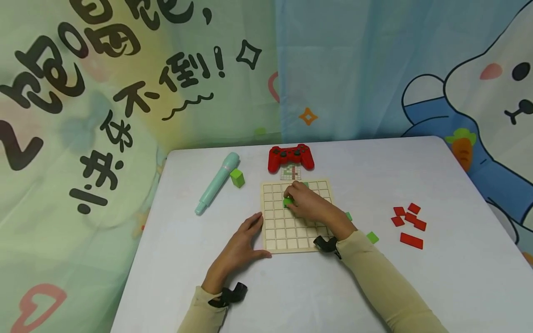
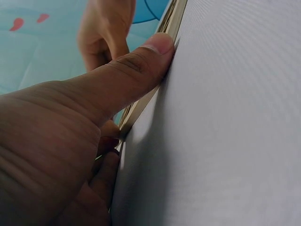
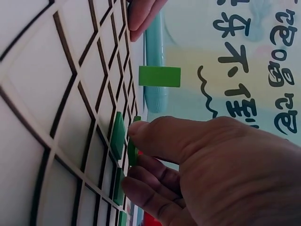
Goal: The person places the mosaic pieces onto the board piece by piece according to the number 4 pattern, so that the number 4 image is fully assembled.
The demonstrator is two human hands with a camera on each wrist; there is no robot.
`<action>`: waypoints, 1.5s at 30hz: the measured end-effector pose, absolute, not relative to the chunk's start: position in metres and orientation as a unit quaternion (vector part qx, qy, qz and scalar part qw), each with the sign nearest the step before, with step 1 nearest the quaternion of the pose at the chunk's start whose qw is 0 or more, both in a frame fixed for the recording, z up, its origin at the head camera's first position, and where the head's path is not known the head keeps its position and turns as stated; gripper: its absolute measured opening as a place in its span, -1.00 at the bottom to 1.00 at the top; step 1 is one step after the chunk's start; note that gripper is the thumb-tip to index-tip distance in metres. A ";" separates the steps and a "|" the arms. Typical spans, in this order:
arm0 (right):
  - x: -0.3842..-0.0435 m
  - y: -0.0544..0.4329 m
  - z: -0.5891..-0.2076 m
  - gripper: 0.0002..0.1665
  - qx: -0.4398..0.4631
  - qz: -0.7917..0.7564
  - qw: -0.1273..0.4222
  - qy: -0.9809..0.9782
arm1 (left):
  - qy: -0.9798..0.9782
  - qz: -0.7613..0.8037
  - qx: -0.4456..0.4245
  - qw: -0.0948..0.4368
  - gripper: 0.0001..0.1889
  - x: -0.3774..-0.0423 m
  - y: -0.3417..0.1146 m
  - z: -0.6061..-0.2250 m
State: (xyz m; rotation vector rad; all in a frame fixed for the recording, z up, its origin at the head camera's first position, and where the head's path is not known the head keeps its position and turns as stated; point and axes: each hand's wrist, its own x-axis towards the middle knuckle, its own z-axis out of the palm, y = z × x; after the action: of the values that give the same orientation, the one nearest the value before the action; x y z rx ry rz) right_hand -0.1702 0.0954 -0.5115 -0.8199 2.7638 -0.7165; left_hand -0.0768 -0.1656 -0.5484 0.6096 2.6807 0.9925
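Observation:
A pale wooden grid board (image 1: 281, 236) lies on the white table, its surface divided into small square cells. Over its upper middle, my right hand (image 1: 310, 203) pinches a small green tile (image 3: 133, 148) between thumb and fingers. Other green tiles (image 3: 118, 135) sit in cells beside it in the right wrist view; from the head view the hand hides most of them. My left hand (image 1: 239, 252) rests at the board's lower-left corner. Its fingers touch the left side, and the straight thumb (image 2: 136, 66) lies along the near edge.
Behind the board are a small pattern card (image 1: 290, 172) and a red game controller (image 1: 291, 157). A teal toy microphone (image 1: 217, 185) and a green block (image 1: 238, 178) lie back left. Loose green tiles (image 1: 372, 237), several red squares (image 1: 410, 216) and a longer red piece (image 1: 411, 241) lie right.

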 end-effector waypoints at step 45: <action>-0.164 0.072 -0.519 -0.72 -0.315 -0.248 0.139 0.906 | 0.910 0.339 0.210 0.117 0.14 -0.079 -0.169 -0.549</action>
State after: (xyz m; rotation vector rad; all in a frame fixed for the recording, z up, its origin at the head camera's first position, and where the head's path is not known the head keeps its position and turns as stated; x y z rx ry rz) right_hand -0.1637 0.0721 -0.5194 -0.9089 2.6174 -0.7160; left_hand -0.0786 -0.1686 -0.5494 0.6146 2.6630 0.9917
